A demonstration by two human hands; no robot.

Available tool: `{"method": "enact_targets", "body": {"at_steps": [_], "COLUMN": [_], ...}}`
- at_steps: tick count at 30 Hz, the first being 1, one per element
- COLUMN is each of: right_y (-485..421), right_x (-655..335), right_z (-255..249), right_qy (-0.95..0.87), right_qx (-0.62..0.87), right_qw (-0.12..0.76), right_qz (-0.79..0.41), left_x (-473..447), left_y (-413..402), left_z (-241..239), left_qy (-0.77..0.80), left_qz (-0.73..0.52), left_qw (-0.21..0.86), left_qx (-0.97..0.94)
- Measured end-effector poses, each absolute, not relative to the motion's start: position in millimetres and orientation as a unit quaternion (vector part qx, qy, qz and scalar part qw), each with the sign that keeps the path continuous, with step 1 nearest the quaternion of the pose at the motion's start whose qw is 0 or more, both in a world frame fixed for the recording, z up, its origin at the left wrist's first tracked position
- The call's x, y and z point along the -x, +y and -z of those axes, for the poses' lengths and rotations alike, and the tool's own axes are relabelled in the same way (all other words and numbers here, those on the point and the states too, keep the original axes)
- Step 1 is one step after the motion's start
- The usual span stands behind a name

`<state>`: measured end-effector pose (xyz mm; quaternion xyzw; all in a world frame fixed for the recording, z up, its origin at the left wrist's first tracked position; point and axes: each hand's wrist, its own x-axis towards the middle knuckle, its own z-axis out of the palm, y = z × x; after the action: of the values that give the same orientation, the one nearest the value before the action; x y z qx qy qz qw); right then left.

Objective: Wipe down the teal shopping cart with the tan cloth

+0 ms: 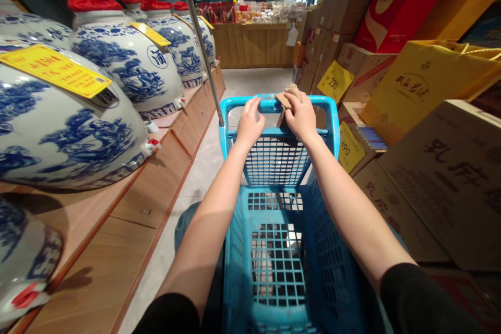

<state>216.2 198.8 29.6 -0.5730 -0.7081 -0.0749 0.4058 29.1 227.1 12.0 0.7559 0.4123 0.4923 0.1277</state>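
Standing along a low wooden cabinet [136,188] at left, blue-and-white jars [129,62] turn their taps [153,144] toward its front edge, probably for reach from the aisle. A strip of floor [198,172] runs between that edge and the blue cart [270,216], giving the left side some room. A pole [203,47] meets the left corner of the cart's handle [270,106]. There the left hand [250,124] has its fingers curled over the bar, likely steadying it. Well beyond, a wooden worktop [250,44] carries packets, with more floor in front. The right hand [303,115] is clamped on what looks like a brown cloth [282,99], held against the handle just right of its middle, presumably so the cloth stays put. The hands are near each other but not touching. Rightmost, cartons [450,172] and a yellow bag [422,83] crowd the cart's right edge, so that side looks tighter.
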Motion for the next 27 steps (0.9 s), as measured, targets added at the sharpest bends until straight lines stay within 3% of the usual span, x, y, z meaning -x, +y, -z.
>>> {"method": "enact_targets", "body": {"at_steps": [7, 13, 18, 27], "right_y": [199.2, 199.9, 195.0, 195.1], "right_x": [-210.1, -211.4, -202.8, -200.1], "right_z": [-28.4, -25.2, -28.0, -27.4], "right_qy": [-0.762, -0.683, -0.756, -0.723], "right_qx": [0.519, 0.589, 0.539, 0.589], "right_qw": [0.379, 0.424, 0.362, 0.345], "right_qz": [0.081, 0.082, 0.086, 0.106], "left_x": [-27.2, -27.9, -28.2, -28.7], "left_y": [230.2, 231.5, 230.1, 230.3], "left_z": [-9.5, -8.8, -10.5, -10.6], "left_qy": [0.404, 0.396, 0.408, 0.405], "left_qz": [-0.498, -0.505, -0.495, -0.496], "left_qw": [0.117, 0.125, 0.128, 0.121], "left_qx": [-0.758, -0.757, -0.756, -0.759]}}
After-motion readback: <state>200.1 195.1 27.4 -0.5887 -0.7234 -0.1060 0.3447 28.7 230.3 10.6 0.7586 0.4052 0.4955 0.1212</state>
